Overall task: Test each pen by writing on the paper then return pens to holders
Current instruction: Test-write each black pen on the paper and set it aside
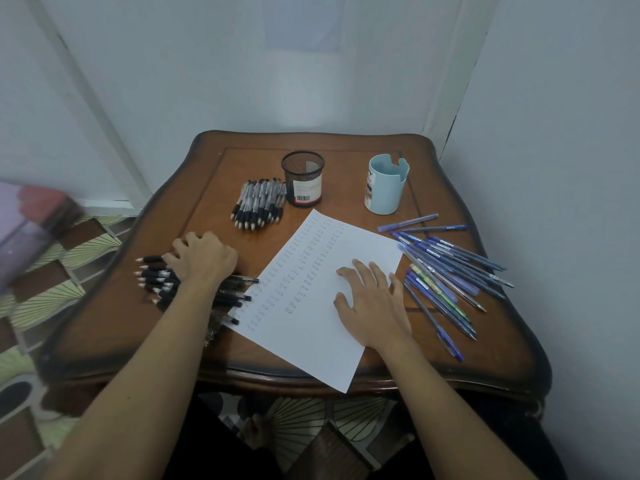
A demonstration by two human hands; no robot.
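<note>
Wood table (pixel 121 323), pale walls (pixel 311 81), L hand (pixel 202 256) fingers (pixel 180 245) curled on black pens (pixel 156 282), R hand (pixel 372 299) fingers (pixel 363 271) spread on paper (pixel 304 341)

Brown table (pixel 346 143), white paper (pixel 311 341), black mesh holder (pixel 302 178), pale blue cup (pixel 386 188), black pens (pixel 156 278), blue pens (pixel 450 265).
</note>
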